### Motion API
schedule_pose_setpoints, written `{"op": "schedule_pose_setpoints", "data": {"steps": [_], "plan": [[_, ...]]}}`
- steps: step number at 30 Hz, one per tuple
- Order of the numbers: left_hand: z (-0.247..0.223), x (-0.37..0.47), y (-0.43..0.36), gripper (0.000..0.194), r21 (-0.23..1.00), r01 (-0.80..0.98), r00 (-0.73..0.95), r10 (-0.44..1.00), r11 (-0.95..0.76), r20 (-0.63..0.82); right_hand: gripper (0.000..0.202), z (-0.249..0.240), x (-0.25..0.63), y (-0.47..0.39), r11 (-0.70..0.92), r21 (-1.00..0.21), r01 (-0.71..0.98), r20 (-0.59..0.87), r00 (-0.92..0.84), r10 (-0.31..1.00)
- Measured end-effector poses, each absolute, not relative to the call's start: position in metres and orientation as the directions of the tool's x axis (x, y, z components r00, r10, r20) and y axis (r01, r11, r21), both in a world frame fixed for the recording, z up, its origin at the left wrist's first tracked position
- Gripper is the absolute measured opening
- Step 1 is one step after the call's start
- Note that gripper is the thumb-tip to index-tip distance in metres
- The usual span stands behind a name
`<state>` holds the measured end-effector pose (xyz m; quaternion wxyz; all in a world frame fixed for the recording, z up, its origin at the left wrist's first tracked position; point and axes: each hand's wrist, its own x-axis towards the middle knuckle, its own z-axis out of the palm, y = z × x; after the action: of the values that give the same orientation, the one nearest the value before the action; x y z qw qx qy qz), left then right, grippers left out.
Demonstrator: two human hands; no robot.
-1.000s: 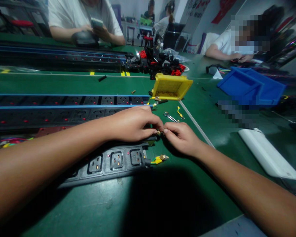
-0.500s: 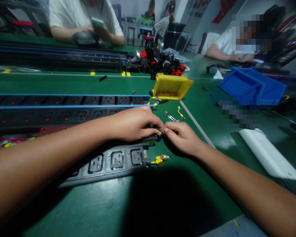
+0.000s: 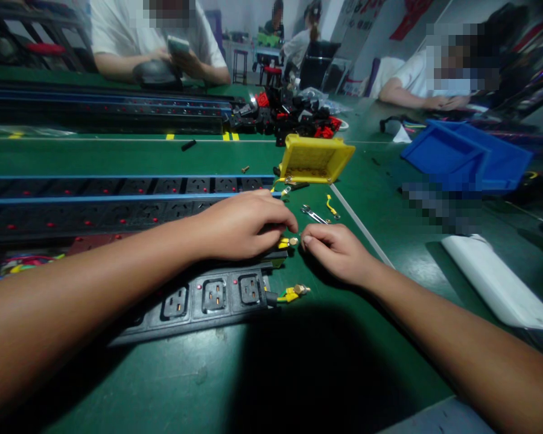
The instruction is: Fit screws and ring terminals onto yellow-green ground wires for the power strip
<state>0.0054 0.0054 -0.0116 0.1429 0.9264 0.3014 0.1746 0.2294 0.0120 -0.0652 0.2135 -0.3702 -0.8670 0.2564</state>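
My left hand [image 3: 257,223] rests over the ends of the black socket strips, fingers curled toward the right. Just below its fingertips a yellow-green wire end with a brass bolt [image 3: 292,242] shows; whether the fingers touch it is unclear. My right hand [image 3: 332,250] is closed, thumb against forefinger, slightly right of that bolt; anything pinched there is too small to make out. Nearer to me lies a black socket strip [image 3: 226,295], its own yellow wire and brass bolt [image 3: 301,290] sticking out at the right end. Beyond my right hand lies a small wrench [image 3: 314,213].
A tilted yellow bin [image 3: 318,158] stands behind my hands, with a short yellow wire [image 3: 331,206] near it. Blue bins [image 3: 468,157] and a white case [image 3: 498,283] are at the right. Black and red parts [image 3: 289,114] are piled behind. People sit across the table.
My left fingertips have parted from my right hand and lifted slightly, leaving the brass bolt and yellow wire end more visible. My right hand has barely moved.
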Motion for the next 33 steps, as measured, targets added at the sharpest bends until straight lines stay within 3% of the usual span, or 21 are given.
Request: {"op": "schedule_pose_setpoints", "data": {"steps": [5,9,19,26,28,33], "plan": [[-0.013,0.005,0.007,0.032,0.285,0.685,0.59,0.74,-0.67,0.322,0.028,-0.065,0.233,0.015,0.586,-0.616,0.526,0.18,-0.63,0.755],[-0.013,0.005,0.008,0.03,0.213,0.761,0.572,0.788,-0.613,0.226,0.027,-0.064,0.235,0.017,0.582,-0.62,0.526,0.188,-0.621,0.761],[-0.011,0.013,0.003,0.029,0.017,0.774,0.627,0.77,-0.633,0.12,0.026,-0.064,0.235,0.017,0.577,-0.613,0.54,0.175,-0.619,0.766],[-0.006,0.011,-0.004,0.028,-0.083,0.727,0.681,0.699,-0.682,0.218,0.027,-0.065,0.235,0.016,0.583,-0.618,0.527,0.163,-0.64,0.751],[-0.001,0.01,-0.008,0.027,-0.06,0.701,0.707,0.683,-0.71,0.184,0.026,-0.065,0.235,0.015,0.584,-0.622,0.522,0.164,-0.642,0.749],[0.007,0.004,-0.035,0.032,0.143,0.693,0.714,0.7,-0.707,-0.002,0.026,-0.064,0.235,0.014,0.584,-0.626,0.517,0.154,-0.652,0.742]]}}
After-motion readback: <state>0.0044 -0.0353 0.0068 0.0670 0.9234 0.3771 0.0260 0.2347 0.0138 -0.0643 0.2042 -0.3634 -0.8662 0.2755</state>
